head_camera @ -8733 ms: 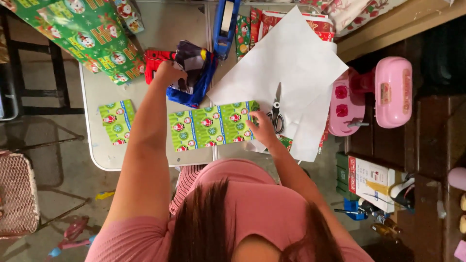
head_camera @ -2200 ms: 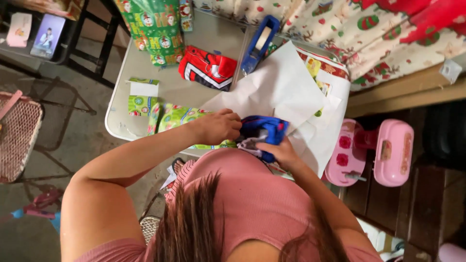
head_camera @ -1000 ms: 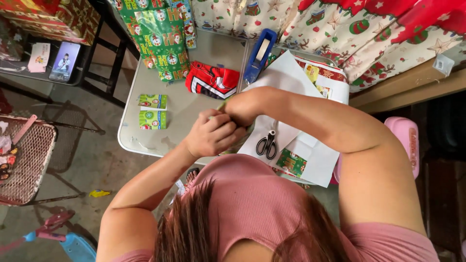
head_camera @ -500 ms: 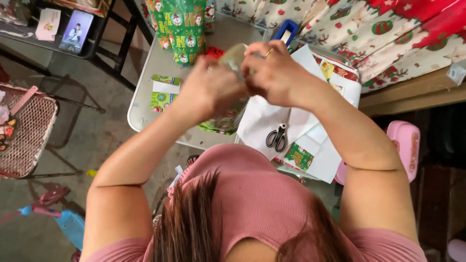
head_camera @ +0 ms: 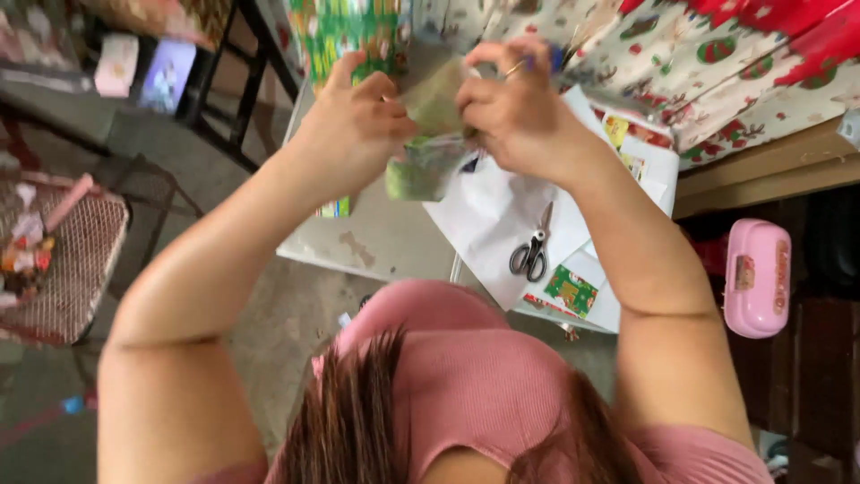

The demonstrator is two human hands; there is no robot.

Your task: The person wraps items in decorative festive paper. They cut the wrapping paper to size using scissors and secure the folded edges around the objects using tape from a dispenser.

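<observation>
A: Green patterned paper, crumpled and thin: the paper piece (head_camera: pixel 428 143) is raised above the table (head_camera: pixel 376 237), pinched between both hands.

B: How do they grip?

A: The left hand (head_camera: pixel 354 134) closes its fingers on the left edge; the right hand (head_camera: pixel 515 112) clamps the top.

B: Handling?

A: Probably light, limp and easily torn, so hold it near the edges. Scissors (head_camera: pixel 533 251) lie below on white paper (head_camera: pixel 484 215); a pink case (head_camera: pixel 757 278) sits well apart.

Glossy paper wrap (head_camera: pixel 428 143), metal-bladed scissors (head_camera: pixel 532 251)
</observation>
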